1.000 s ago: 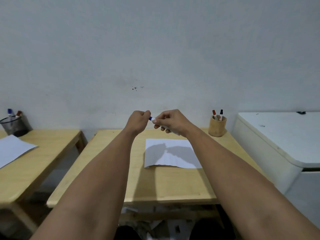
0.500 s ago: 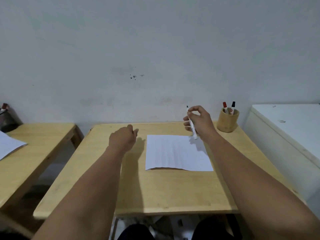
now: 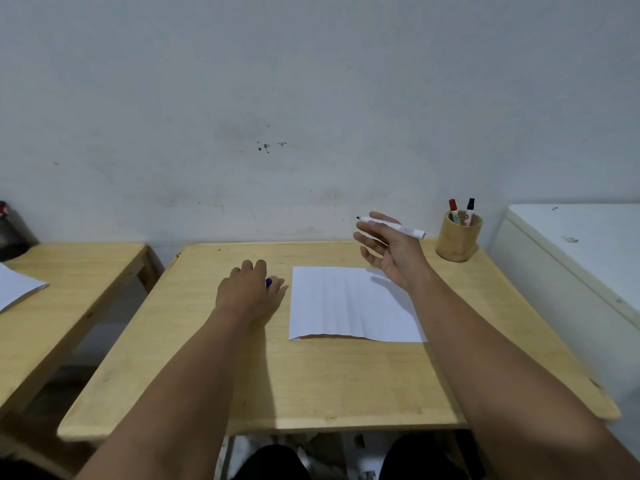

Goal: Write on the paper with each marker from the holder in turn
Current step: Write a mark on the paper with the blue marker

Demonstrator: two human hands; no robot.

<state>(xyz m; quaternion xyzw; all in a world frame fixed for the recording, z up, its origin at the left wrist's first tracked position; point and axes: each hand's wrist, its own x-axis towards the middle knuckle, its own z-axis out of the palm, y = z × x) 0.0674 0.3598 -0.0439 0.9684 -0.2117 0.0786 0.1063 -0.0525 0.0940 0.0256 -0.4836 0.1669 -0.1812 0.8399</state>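
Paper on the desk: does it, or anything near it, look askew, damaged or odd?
The paper lies roughly square to the table but is rippled with lengthwise creases, and its near edge curls up slightly. No writing shows on it. Nothing is spilled; the holder stands upright.

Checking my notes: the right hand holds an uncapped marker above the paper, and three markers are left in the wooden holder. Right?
Not quite. The head view shows two markers in the wooden holder, a red-capped one and a black-capped one. The right hand does hold the uncapped marker.
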